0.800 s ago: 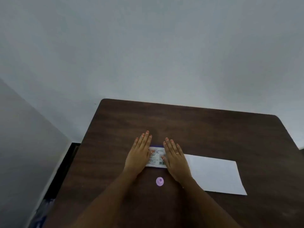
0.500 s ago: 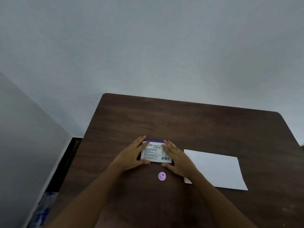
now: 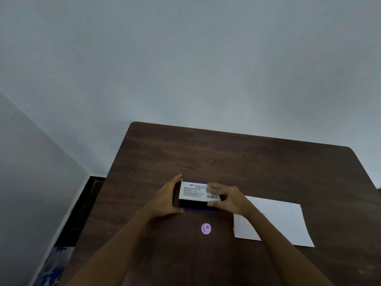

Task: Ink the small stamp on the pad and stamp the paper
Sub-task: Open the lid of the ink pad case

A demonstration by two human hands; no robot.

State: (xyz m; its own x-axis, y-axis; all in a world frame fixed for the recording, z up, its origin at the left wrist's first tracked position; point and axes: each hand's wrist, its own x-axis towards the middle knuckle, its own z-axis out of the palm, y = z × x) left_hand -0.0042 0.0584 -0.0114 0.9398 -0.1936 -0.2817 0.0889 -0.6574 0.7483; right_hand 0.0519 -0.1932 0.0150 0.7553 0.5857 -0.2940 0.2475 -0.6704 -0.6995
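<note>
Both hands are on the ink pad (image 3: pixel 198 196), which sits on the dark wood table (image 3: pixel 247 162) roughly mid-table and a bit left of centre. The left hand (image 3: pixel 165 198) cups the pad's left end, fingers spread fairly wide: fingertips reach along the far-left corner and the thumb hooks round the near-left corner. The right hand (image 3: pixel 228 198) has the right end. Its fingertips rest on top of the white labelled lid (image 3: pixel 196 191) near the barcode, and the thumb presses at the near-right edge. So both are grasping the pad, neither one clenched tight.

The lid looks lifted at its near edge, with a dark gap showing under it above the purple base, so the pad seems partly open. Can't tell how far the hinge has gone from this angle.

The small stamp (image 3: pixel 206 228), a pinkish-lilac round thing, stands by itself on the table just near of the pad, between the two forearms, and nothing touches it.

The paper (image 3: pixel 284 219) lies flat to the right of the pad, with the right forearm crossing over its near-left corner. It looks blank from here.
</note>
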